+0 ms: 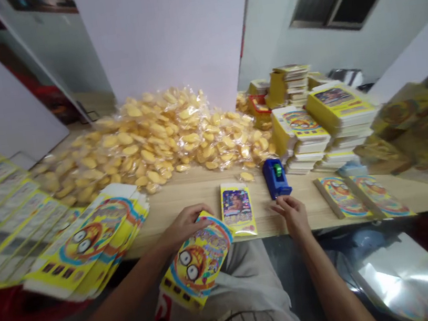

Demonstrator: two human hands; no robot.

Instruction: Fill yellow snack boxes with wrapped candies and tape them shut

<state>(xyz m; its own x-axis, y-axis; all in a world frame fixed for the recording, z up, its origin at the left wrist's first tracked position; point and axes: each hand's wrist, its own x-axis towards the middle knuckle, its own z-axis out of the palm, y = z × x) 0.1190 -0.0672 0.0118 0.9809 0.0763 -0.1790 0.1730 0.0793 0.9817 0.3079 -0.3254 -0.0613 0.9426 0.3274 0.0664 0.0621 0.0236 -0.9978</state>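
Note:
My left hand [190, 221] is closed on the upper edge of a yellow printed cardboard box [200, 261]. The box, with a cartoon face that has big round eyes, tilts over my lap in front of the table edge. At the front end of a blue tape dispenser [270, 180] with a green core, the fingertips of my right hand [294, 217] are pinched together. Any tape between them is too fine to make out. Between my hands, a second yellow box [237, 210] with a dark picture panel lies on the table near its front edge.
Clear-wrapped yellow oval pieces [148, 143] are heaped along the back. Flattened boxes [90, 241] fan out at the left. Stacked boxes [300, 127] stand at the back right, with two filled-looking boxes [344, 198] in front. A red basket [261, 111] sits behind.

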